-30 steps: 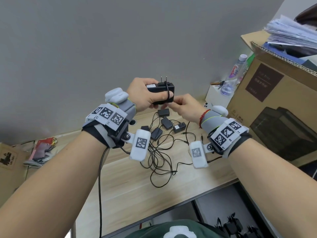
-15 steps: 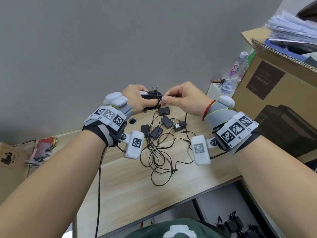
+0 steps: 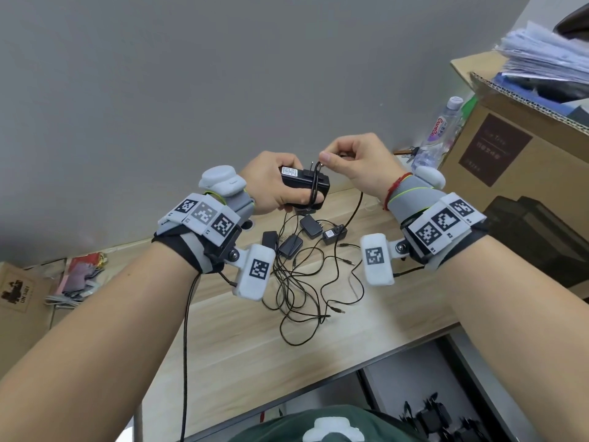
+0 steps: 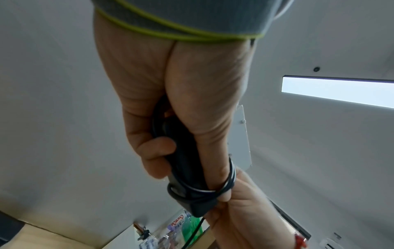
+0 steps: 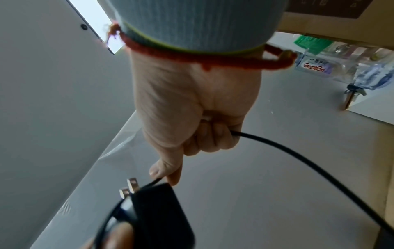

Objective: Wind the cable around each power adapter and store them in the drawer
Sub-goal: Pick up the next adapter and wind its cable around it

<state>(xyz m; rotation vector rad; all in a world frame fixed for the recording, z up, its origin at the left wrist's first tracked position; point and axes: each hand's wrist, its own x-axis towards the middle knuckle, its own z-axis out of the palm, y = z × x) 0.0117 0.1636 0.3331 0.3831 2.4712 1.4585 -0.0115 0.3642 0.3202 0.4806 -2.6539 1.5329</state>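
Observation:
My left hand [image 3: 274, 186] grips a black power adapter [image 3: 304, 186] in the air above the desk, prongs up, with a few turns of its black cable [image 4: 224, 182] round the body and over my thumb. My right hand [image 3: 353, 161] pinches that cable [image 5: 298, 155] just above the adapter's prongs [image 5: 130, 187] between thumb and forefinger; the loose cable runs through its curled fingers and hangs down towards the desk. Several more black adapters [image 3: 310, 226] lie on the wooden desk [image 3: 255, 346] with tangled cables [image 3: 299, 298]. An open drawer [image 3: 446, 416] at the lower right holds dark adapters.
A big cardboard box [image 3: 516, 193] with papers on top stands at the right. A plastic water bottle [image 3: 441, 129] and a white box stand behind my right hand. A grey wall runs along the back of the desk. Clutter and a small carton [image 3: 16, 291] lie at the far left.
My right hand has carried the cable from below and beside the adapter up over its top, laying another turn. The left hand dipped, then rose, still holding the adapter.

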